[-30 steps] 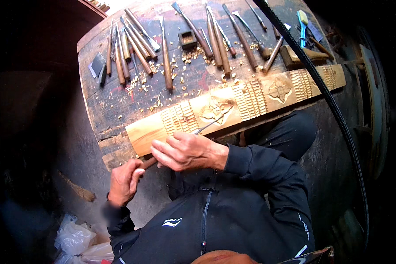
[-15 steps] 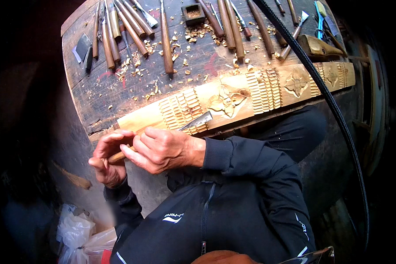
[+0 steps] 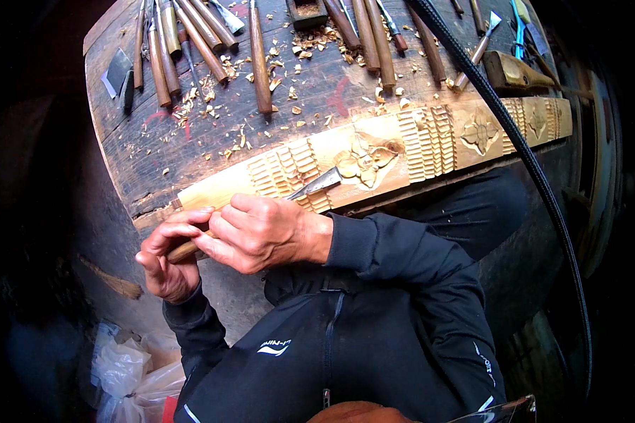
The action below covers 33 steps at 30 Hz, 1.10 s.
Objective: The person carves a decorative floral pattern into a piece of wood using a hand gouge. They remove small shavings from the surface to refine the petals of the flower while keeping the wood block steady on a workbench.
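A long pale board, carved with flower motifs and grooved bands, lies along the table's near edge. My right hand grips a wood-handled chisel; its metal blade is over the grooved band left of the middle flower. At the chisel's back end, my left hand curls loosely round the wooden handle, with thumb raised and fingers beside the right hand. The blade's edge looks close to the board, but I cannot tell whether it touches.
Several chisels, wood shavings, a dark box, a sharpening stone, a wooden mallet and a brush lie on the worn table. A black cable crosses the right side. Plastic bags sit low left.
Both hands have shifted left, the left one also turning and opening its grip somewhat. The chisel blade has moved from the middle flower toward the grooved band. The view has shifted too.
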Tool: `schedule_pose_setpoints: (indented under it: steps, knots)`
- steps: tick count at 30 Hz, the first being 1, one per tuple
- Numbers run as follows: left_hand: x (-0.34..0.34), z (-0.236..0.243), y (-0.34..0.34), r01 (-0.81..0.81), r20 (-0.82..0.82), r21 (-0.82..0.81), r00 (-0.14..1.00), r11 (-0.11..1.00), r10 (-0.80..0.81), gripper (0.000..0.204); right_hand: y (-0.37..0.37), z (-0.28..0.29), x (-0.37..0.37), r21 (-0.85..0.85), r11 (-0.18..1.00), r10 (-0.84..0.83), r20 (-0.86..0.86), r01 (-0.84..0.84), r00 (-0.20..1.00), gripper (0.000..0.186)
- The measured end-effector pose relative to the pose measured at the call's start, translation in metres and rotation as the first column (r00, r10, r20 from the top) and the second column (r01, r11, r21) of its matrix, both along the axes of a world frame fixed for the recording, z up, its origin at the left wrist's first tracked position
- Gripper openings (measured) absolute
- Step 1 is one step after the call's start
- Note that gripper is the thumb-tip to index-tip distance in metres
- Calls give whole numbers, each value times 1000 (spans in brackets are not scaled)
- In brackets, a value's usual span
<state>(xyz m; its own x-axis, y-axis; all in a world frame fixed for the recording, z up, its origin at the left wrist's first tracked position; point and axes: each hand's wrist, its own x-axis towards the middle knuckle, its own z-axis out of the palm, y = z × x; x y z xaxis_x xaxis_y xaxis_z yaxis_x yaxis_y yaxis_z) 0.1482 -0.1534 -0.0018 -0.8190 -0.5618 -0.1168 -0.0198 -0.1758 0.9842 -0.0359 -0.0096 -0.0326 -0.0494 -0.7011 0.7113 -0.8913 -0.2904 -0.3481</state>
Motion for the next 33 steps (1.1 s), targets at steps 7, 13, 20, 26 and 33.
schedule_pose_setpoints:
  steps: [7, 13, 20, 26, 33]
  knots:
    - [-13, 5, -8, 82, 15, -73, 997, 994, -81, 93, -2, -4, 0, 33, 999, -16, 59, 14, 998, 15]
    - [-20, 6, -12, 94, 66, -116, 994, 989, -87, 85, -3, -3, -1, 95, 995, -27, 67, 20, 997, 17]
    - [-28, 7, -17, 152, 139, -90, 981, 984, -138, 88, -4, -5, -6, 61, 996, -67, 111, 60, 992, 17]
    - [-14, 8, -21, 171, -34, 102, 985, 980, -169, 100, -5, -2, -2, -29, 998, -51, 40, 52, 998, 24]
    - [-17, 25, -20, 240, -80, 176, 970, 955, -229, 98, -4, 0, -1, -66, 996, -48, 80, 53, 996, 26]
